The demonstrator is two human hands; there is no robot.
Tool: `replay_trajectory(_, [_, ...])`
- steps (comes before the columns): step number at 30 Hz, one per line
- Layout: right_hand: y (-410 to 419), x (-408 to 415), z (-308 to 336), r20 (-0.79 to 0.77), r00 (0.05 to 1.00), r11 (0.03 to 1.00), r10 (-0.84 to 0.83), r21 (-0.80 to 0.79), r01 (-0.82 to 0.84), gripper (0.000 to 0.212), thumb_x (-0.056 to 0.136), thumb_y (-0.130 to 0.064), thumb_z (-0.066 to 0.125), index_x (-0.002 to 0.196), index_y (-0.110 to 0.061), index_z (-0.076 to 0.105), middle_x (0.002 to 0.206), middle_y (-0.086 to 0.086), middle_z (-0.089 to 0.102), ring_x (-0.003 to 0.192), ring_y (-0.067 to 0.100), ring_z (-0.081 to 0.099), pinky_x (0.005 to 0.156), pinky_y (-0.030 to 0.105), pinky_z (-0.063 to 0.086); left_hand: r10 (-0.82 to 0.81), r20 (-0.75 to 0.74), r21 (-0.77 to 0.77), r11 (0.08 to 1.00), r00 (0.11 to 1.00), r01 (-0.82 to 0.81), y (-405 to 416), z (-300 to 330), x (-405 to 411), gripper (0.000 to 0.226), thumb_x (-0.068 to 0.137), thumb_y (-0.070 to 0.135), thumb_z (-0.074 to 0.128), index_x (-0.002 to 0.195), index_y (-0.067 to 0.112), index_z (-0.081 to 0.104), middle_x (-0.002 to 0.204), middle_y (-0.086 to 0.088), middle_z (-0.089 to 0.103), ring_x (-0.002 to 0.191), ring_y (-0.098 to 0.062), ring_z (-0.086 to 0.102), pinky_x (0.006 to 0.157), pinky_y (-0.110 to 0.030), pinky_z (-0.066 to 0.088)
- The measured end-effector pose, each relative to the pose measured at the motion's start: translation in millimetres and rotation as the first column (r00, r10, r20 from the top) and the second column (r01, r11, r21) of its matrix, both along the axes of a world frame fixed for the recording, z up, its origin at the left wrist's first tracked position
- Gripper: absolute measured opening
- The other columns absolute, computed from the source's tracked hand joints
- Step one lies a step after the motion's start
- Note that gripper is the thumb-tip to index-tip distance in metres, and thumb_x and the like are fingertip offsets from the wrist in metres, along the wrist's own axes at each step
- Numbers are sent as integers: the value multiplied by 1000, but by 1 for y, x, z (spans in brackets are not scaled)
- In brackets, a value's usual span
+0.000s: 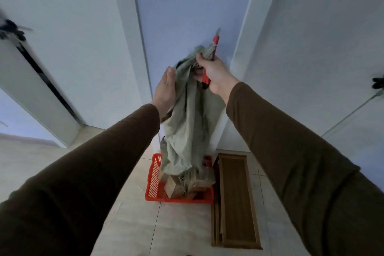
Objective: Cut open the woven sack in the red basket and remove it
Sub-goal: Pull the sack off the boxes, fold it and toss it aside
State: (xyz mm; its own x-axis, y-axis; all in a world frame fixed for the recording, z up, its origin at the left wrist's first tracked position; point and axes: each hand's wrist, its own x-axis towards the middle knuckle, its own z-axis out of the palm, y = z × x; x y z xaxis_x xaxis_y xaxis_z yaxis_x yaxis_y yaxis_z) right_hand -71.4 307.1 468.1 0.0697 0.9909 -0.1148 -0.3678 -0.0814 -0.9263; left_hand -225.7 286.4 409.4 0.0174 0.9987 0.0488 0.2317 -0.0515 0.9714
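Observation:
A grey-green woven sack (188, 122) hangs lifted high above the red basket (154, 183), its frayed lower edge just over the wooden blocks (176, 188) in the basket. My right hand (214, 72) grips the bunched top of the sack together with a red utility knife (214, 44), blade pointing up. My left hand (166, 89) lies against the sack's left side with its fingers straight.
The basket stands on a tiled floor against a pale blue wall. A long wooden tray (236, 201) lies on the floor right beside the basket. White doors with dark handles (12, 31) flank the wall on both sides.

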Motion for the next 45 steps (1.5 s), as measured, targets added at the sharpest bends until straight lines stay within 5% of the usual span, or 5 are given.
replay_trajectory(11, [-6,10,24,339,934,974,109,154,-169,15,101,-28,69,112,-16,68,98,2,77,91,20,74,73,32,55,-383,68,17,924,921,383,-6,37,1,106,88,22,84,167,31,13,159,3,48,144,-16,51,121,-41,40])
replay_trajectory(17, [-14,11,28,314,942,964,115,195,-183,32,97,-23,75,121,-10,58,92,3,66,63,12,58,46,21,42,-195,133,24,981,972,194,-7,46,8,38,92,20,79,128,9,69,116,-2,77,100,-10,75,93,-29,58])
replay_trajectory(26, [-54,22,-20,550,828,953,109,179,-245,70,86,-26,86,147,-24,52,138,-2,62,125,12,62,103,26,51,-10,235,-110,993,972,37,-3,38,11,32,92,33,77,116,11,74,107,-8,80,100,-25,78,95,-43,62])
replay_trajectory(34, [-54,23,-44,407,908,984,97,96,-148,30,90,-22,82,117,-16,70,105,3,80,93,18,78,84,31,61,-30,220,-117,991,975,57,-7,37,10,82,99,49,65,161,32,13,141,-8,55,115,-17,67,81,-32,63])
replay_trajectory(45, [-51,21,-57,276,959,996,61,43,-76,16,95,-24,75,108,-16,68,100,2,76,100,22,74,90,35,60,-276,103,-142,947,956,289,-32,15,3,39,92,31,79,124,14,66,119,-11,75,109,-25,74,93,-36,62])
